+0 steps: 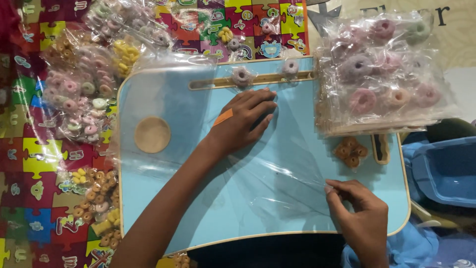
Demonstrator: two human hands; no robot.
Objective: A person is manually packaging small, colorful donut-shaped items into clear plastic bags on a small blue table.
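a pale blue lap table (pixel 163 208) with a wooden rim fills most of the view, resting on a bright jigsaw-pattern floor mat (pixel 29 164). spread flat over the tabletop lies a large clear plastic sheet (pixel 277 164), creased and shiny. the left hand (pixel 245 121), with an orange plaster on its back, presses palm-down on the sheet's upper middle, fingers spread and flat, gripping nothing. the right hand (pixel 359 211) sits at the sheet's lower right edge, thumb and fingertips pinched on the film. judging from this, the step in hand looks like smoothing and pinning the sheet; the next move would call for a steady left palm while the pinch pulls the film taut without tearing it.

beyond the right hand, a tall stack of bagged pink and lilac rings (pixel 382 74) overhangs the table's far corner. left of the pressing hand, heaps of small bagged coloured rings (pixel 79 94) lie on the mat. just above its fingertips, two loose lilac rings (pixel 241 76) sit in a wooden groove. between the hands, nearer the stack, lies a small brown cluster of rings (pixel 350 151).
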